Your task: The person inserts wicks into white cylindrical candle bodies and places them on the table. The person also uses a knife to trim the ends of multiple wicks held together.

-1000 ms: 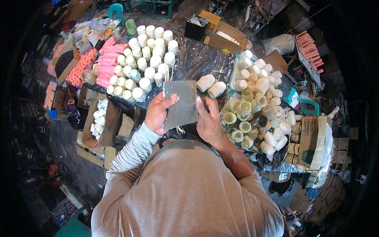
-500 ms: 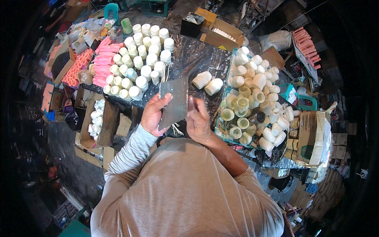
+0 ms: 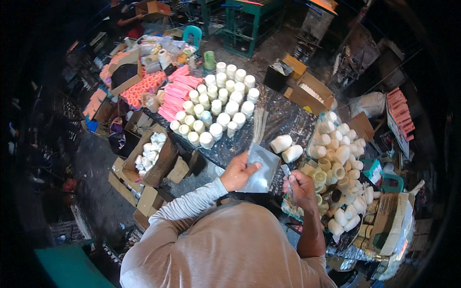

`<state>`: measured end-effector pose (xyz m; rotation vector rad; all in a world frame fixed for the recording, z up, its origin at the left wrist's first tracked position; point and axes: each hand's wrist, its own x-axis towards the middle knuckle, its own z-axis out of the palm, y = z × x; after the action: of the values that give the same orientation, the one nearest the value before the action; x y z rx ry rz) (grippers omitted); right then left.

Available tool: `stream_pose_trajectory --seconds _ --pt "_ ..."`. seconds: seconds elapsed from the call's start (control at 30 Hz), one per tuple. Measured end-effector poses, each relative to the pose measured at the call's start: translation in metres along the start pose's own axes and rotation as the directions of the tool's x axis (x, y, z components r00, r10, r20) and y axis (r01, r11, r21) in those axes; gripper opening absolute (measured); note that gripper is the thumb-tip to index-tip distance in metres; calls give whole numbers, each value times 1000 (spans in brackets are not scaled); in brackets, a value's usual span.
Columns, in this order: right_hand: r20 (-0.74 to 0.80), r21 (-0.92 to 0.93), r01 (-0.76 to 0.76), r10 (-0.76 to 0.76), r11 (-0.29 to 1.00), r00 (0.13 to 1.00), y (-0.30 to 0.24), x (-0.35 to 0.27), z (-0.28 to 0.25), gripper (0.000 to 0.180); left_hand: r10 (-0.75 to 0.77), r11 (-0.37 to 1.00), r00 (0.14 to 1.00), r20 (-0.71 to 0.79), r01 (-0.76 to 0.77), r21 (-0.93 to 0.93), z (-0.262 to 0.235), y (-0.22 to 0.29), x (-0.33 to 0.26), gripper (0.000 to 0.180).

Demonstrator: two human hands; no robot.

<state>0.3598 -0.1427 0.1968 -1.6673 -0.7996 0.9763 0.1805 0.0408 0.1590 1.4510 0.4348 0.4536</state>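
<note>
My left hand (image 3: pixel 238 174) grips a thin, flat grey sheet (image 3: pixel 263 174) by its left side, the thumb lying on its face. To the right of it, my right hand (image 3: pixel 303 189) is closed around a small, flat metal blade (image 3: pixel 286 170), which points up toward the sheet. A gap shows between blade and sheet. Just beyond the hands, two white rounded hollow-looking pieces (image 3: pixel 281 143) lie on their sides on the dark-covered table (image 3: pixel 276 120). Pale strands (image 3: pixel 260 126) lie in a bundle past the sheet's top edge.
Rows of white cylinders (image 3: pixel 216 120) stand on the table's left, beside stacked pink sticks (image 3: pixel 178 96). Cup-like white and yellowish pieces (image 3: pixel 342 154) crowd a tray at right. Cardboard boxes (image 3: pixel 156 158) stand left, with another long box (image 3: pixel 311 96) at the far right.
My view has swung, so the table appears farther right. My right hand has drawn away from the sheet's edge, and its blade now shows. The sheet is tilted differently in my left hand.
</note>
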Motion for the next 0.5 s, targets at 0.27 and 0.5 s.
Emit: stream_pose_trajectory --seconds 0.27,0.5 --pt "325 -642 585 -514 496 794 28 -4 4 15 83 996 995 -62 -82 22 -2 1 10 28" --pt "-192 -516 343 -496 785 847 45 3 -7 19 72 994 997 8 -72 84 -1 2 5 28"
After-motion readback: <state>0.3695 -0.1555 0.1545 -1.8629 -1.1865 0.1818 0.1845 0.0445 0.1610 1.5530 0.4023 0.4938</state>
